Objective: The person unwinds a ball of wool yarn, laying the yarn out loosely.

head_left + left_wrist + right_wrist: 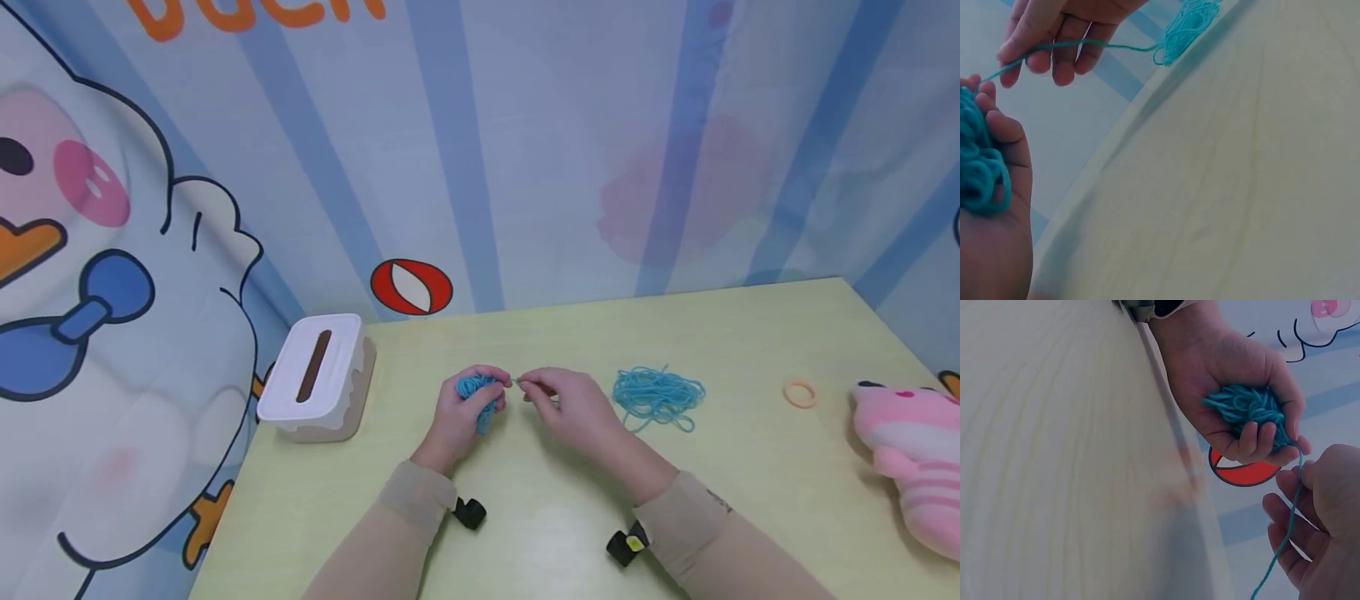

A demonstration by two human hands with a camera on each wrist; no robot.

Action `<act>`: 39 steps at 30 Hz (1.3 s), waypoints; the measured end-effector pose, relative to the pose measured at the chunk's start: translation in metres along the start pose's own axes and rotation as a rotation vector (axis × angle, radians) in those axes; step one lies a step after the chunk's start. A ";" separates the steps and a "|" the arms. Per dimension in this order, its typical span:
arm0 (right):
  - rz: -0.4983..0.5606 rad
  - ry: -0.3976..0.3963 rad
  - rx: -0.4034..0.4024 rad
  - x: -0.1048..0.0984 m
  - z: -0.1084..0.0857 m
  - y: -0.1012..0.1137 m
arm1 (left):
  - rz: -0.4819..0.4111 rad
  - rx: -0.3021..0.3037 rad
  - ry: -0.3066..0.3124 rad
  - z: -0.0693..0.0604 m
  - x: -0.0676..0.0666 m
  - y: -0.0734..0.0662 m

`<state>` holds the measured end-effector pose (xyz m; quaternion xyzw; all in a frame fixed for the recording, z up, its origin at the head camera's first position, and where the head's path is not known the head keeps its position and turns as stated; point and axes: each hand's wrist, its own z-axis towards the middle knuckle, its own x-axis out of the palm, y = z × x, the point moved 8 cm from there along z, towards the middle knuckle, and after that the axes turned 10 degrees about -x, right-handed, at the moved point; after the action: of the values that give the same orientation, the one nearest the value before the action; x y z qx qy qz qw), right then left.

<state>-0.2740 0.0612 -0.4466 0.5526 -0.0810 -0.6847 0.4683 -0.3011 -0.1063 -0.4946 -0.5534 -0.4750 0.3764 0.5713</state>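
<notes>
A bundle of teal yarn (1249, 409) lies in my left hand (463, 408), whose fingers curl round it. From that bundle a single yarn strand (1110, 45) runs across to my right hand (566, 408), which pinches it between thumb and forefinger close to the left fingertips. The right hand's other fingers are loosely bent, as the right wrist view shows. Beyond the right hand the strand leads on to a loose heap of the same yarn (658, 395) on the table. Both hands are just above the tabletop, nearly touching at the fingertips.
A lidded white box (345, 367) with a brown slot stands at the table's left. To the right lie a peach-coloured ring (800, 393) and a pink striped plush toy (918, 467). A printed cloth (540, 167) hangs behind the pale table (540, 533).
</notes>
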 end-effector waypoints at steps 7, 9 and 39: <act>-0.004 -0.066 0.020 -0.024 -0.007 -0.004 | -0.004 -0.013 -0.006 0.002 -0.001 0.001; -0.018 -0.081 0.029 -0.032 -0.009 -0.007 | -0.028 -0.014 -0.011 0.002 -0.001 0.001; -0.181 -0.396 0.215 -0.150 -0.085 -0.077 | -0.045 -0.028 -0.083 0.005 -0.006 0.002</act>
<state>-0.2527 0.2479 -0.4248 0.4594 -0.1939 -0.8063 0.3183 -0.3072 -0.1105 -0.4977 -0.5342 -0.5160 0.3796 0.5516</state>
